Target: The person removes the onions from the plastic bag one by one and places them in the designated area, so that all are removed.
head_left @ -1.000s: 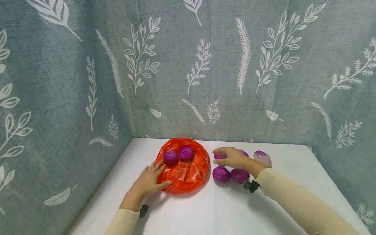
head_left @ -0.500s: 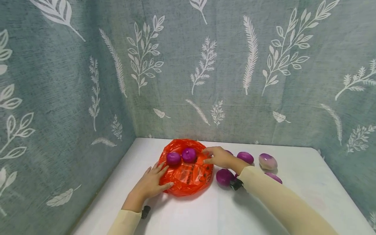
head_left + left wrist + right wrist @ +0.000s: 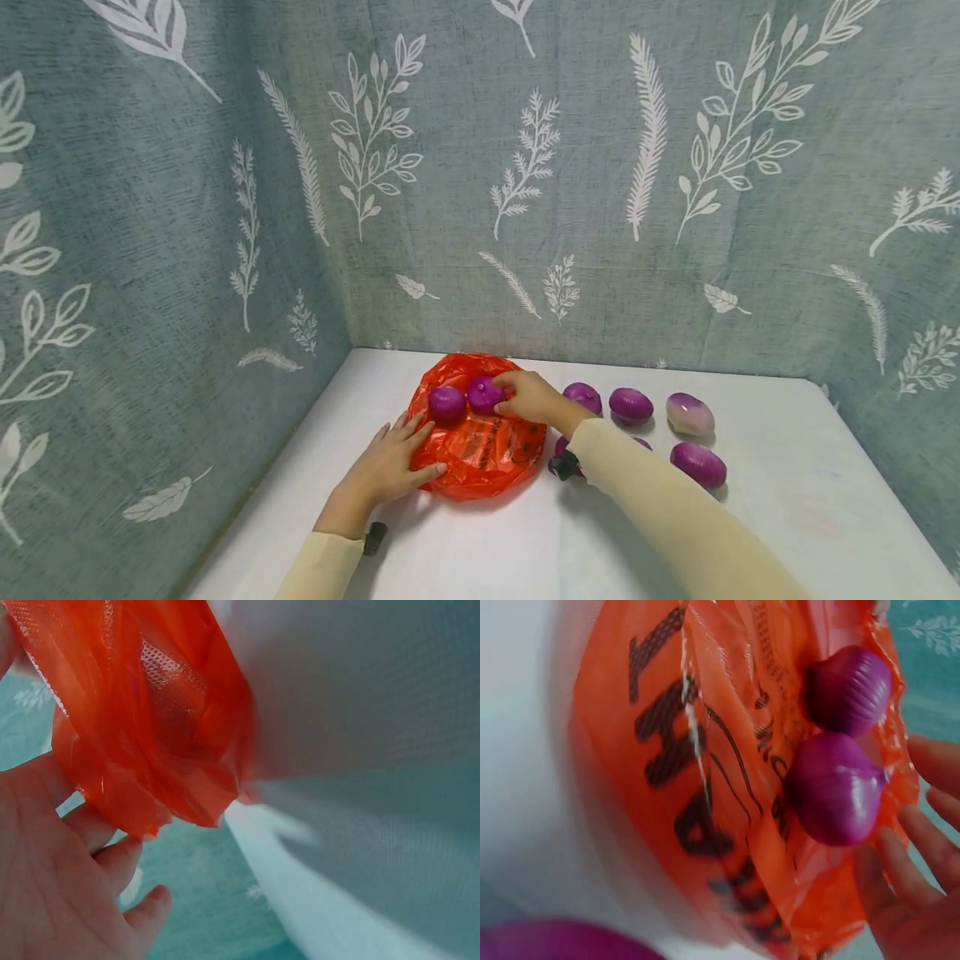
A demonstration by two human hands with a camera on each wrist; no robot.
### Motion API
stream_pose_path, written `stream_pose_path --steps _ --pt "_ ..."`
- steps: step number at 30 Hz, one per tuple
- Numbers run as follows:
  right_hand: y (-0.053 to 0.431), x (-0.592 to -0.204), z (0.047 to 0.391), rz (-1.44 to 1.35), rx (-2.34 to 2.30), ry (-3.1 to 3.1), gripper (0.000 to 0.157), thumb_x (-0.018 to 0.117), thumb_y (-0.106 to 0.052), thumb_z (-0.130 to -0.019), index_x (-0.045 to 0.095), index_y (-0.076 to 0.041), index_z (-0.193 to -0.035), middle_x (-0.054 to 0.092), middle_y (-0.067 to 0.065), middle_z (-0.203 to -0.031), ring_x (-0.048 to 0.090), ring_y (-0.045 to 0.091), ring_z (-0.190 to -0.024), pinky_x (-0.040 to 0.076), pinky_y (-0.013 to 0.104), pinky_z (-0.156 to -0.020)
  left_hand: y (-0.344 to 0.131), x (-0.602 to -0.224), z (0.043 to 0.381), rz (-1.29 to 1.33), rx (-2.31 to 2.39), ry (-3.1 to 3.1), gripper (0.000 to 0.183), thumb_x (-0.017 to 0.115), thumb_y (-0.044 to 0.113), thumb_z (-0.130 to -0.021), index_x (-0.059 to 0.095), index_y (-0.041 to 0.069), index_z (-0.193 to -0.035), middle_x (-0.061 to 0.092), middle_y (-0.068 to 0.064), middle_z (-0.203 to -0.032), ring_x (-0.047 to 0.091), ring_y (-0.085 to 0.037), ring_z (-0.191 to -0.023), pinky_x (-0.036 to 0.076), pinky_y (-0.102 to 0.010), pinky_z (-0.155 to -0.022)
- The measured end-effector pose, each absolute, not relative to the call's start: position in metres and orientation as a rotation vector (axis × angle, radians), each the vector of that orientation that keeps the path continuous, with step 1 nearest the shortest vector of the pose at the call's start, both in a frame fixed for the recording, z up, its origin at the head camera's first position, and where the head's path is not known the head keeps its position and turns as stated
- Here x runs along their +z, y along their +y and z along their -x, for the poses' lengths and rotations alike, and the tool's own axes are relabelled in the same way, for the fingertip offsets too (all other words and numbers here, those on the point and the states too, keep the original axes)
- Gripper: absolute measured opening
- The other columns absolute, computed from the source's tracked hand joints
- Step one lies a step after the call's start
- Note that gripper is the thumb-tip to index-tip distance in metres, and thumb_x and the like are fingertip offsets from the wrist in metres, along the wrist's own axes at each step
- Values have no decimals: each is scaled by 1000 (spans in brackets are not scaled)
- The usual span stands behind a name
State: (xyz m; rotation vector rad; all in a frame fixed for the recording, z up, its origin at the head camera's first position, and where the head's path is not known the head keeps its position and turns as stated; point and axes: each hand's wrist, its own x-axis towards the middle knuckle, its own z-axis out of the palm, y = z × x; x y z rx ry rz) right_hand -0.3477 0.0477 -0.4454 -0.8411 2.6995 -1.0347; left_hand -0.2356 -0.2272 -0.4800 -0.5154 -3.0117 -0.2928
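Observation:
A red plastic bag (image 3: 480, 467) lies spread open on the table, its rim rolled into a round shape. Two purple onions sit inside it toward the back, a left onion (image 3: 447, 403) and a right onion (image 3: 482, 395). My left hand (image 3: 384, 468) rests at the bag's left rim with fingers spread; in the left wrist view its fingertips meet the red plastic. My right hand (image 3: 534, 398) reaches over the bag's right side, fingertips right at the right onion. In the right wrist view, the fingers (image 3: 907, 870) are extended beside that onion, not closed around it.
Several more purple onions lie on the white table (image 3: 780, 533) right of the bag, among them a back onion (image 3: 632, 406), a pale-and-purple onion (image 3: 690, 414) and a front onion (image 3: 699, 464). My right sleeve (image 3: 660, 508) partly hides others. Patterned curtains (image 3: 450, 167) stand behind and left.
My right hand has moved left from the loose onions, over the bag's right rim to the right onion inside. My left hand stays at the rim. The head view has shifted slightly.

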Motion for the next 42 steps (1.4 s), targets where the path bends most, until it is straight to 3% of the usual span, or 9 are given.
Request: stream_pose_path --steps 10,24,33,42 --pt "21 -452 355 931 -898 2908 58 76 -17 -84 55 -9 -138 55 9 -137 48 26 -129 35 43 -109 -227 -475 238 541 -300 -2989 91 46 76 -85 44 9 -147 29 -12 -156 18 -37 -144 16 -56 -114" --pt "-3 -453 356 793 -684 2865 80 78 -29 -82 39 -19 -151 44 11 -145 39 31 -135 33 48 -109 -231 -475 236 546 -295 -2997 91 45 76 -86 42 10 -148 29 -11 -156 18 -35 -145 14 -55 -115" --pt "-3 -457 355 652 -555 2954 56 74 -37 -84 60 -16 -134 47 9 -118 43 25 -110 45 42 -97 -232 -476 236 537 -311 -2997 92 43 77 -85 43 10 -148 31 -13 -156 19 -37 -144 16 -56 -114" --pt "0 -458 357 538 -511 2989 42 73 -40 -83 60 -11 -111 51 10 -111 54 30 -107 47 45 -94 -233 -477 236 515 -306 -3001 91 44 76 -85 43 10 -148 31 -14 -155 19 -36 -144 16 -54 -115"
